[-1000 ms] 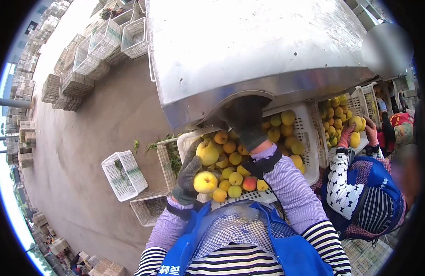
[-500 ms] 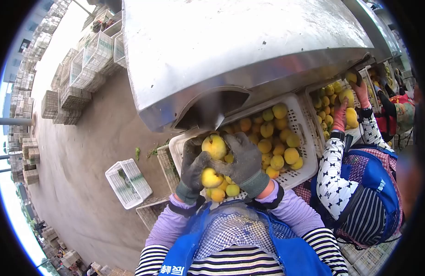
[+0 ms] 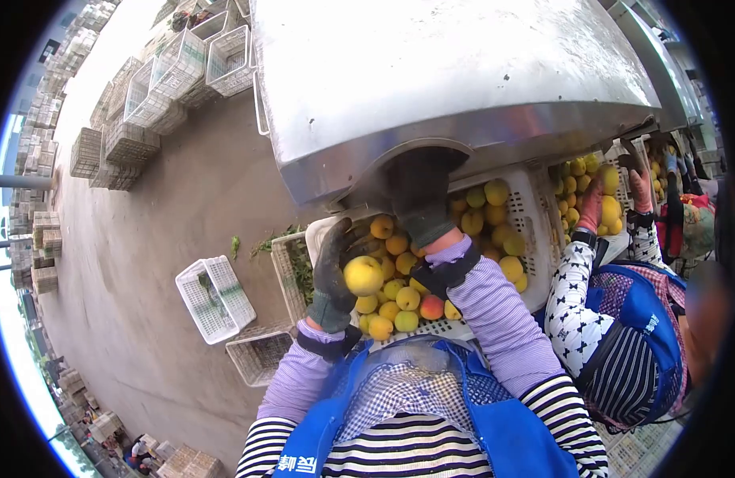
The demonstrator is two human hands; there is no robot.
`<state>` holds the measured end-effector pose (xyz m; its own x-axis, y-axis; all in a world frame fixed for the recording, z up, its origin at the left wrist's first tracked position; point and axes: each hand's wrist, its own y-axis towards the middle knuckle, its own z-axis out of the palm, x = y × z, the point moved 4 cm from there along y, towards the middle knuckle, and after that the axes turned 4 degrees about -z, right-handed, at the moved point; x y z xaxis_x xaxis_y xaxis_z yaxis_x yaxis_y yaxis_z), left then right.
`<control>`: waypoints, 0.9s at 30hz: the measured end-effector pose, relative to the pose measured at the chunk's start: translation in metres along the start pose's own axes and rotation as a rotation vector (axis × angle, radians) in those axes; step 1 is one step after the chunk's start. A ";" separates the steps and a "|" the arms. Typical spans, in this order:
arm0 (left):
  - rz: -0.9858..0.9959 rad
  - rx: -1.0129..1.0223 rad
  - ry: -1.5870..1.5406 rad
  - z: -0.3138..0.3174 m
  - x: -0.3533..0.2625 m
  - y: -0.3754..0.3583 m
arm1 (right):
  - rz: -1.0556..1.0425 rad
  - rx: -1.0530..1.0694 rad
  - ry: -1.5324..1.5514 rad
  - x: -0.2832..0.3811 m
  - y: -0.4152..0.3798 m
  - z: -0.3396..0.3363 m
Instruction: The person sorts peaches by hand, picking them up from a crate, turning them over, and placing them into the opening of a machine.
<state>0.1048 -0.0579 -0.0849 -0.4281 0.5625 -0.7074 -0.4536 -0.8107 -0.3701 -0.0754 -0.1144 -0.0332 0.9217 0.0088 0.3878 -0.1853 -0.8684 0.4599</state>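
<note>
My left hand (image 3: 333, 267), in a dark grey glove, curls around a yellow peach (image 3: 363, 276) at the left side of a white plastic crate (image 3: 531, 215). Several yellow peaches (image 3: 407, 299), one with a red blush, lie in that crate below my hands. My right hand (image 3: 419, 187), gloved the same way, reaches up into the dark rounded opening of a metal machine (image 3: 463, 72). Its fingers are in shadow inside, so I cannot see whether they hold anything.
A person (image 3: 622, 334) in pink gloves handles peaches at another crate on my right. An open white crate (image 3: 216, 299) lies on the floor to the left. Stacked crates (image 3: 132, 143) stand farther back. Another crate (image 3: 260, 354) sits by my left elbow.
My right hand has left the peaches it was at beside my left hand and gone up into the machine's opening. The left hand keeps a peach. My view has shifted slightly.
</note>
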 end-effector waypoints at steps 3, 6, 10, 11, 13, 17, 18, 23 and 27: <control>0.354 -0.014 0.486 0.000 -0.018 -0.001 | 0.164 0.271 0.408 0.033 0.004 -0.065; 0.318 -0.038 0.365 0.004 -0.025 -0.010 | 0.028 0.447 0.414 0.063 -0.059 -0.068; 0.188 0.022 0.536 0.014 -0.017 -0.026 | -0.055 0.355 0.492 0.060 -0.080 -0.061; 0.172 0.090 0.664 -0.006 -0.001 -0.025 | -0.094 0.352 0.528 0.055 -0.076 -0.069; -0.004 0.108 0.211 0.030 -0.023 -0.035 | -0.066 0.296 0.531 0.047 -0.076 -0.079; 0.022 0.124 -0.056 0.054 -0.033 -0.036 | 0.098 0.242 0.365 0.048 -0.087 -0.094; 0.036 0.096 0.000 0.054 -0.031 -0.034 | 0.114 0.256 0.311 0.053 -0.086 -0.094; 0.027 -0.044 0.021 0.056 -0.016 -0.012 | 0.086 0.092 0.056 0.036 -0.054 -0.067; -0.021 -0.106 0.077 0.010 0.013 -0.004 | 0.034 0.131 0.023 0.008 -0.024 -0.024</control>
<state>0.0935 -0.0454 -0.0864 -0.3562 0.5683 -0.7418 -0.3747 -0.8141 -0.4437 -0.0720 -0.0818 -0.0220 0.9074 -0.0114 0.4201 -0.1683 -0.9259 0.3383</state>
